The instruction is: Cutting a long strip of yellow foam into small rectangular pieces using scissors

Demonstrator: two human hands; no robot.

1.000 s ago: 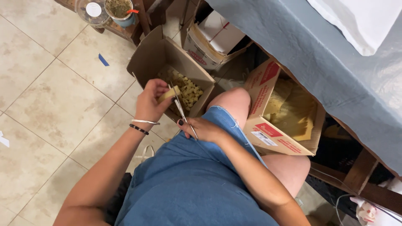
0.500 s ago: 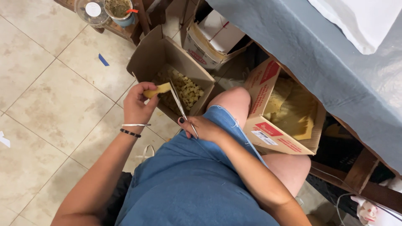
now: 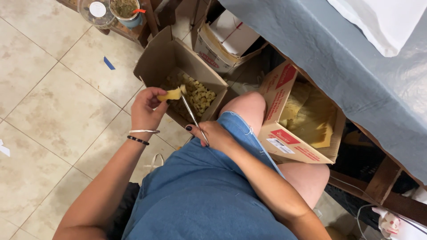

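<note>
My left hand [image 3: 146,110] pinches a small yellow foam piece [image 3: 171,94] above the near edge of an open brown cardboard box [image 3: 158,58] that holds several small yellow cut pieces [image 3: 199,95]. My right hand [image 3: 212,134] rests on my knee and grips the handles of long metal scissors [image 3: 190,114], whose blades point up toward the foam piece and touch it. Bracelets circle my left wrist. I sit in a blue denim garment.
A red-and-white cardboard box [image 3: 278,133] with yellow foam sheets [image 3: 311,115] lies at my right knee. Another box [image 3: 222,38] stands behind. A grey cloth-covered table [image 3: 338,58] spans the upper right. Plastic containers [image 3: 111,9] sit at the top left on tiled floor.
My left hand has drifted left and up with the yellow piece, away from the box's inside. The scissors have tilted to follow it. My right hand stays on the knee.
</note>
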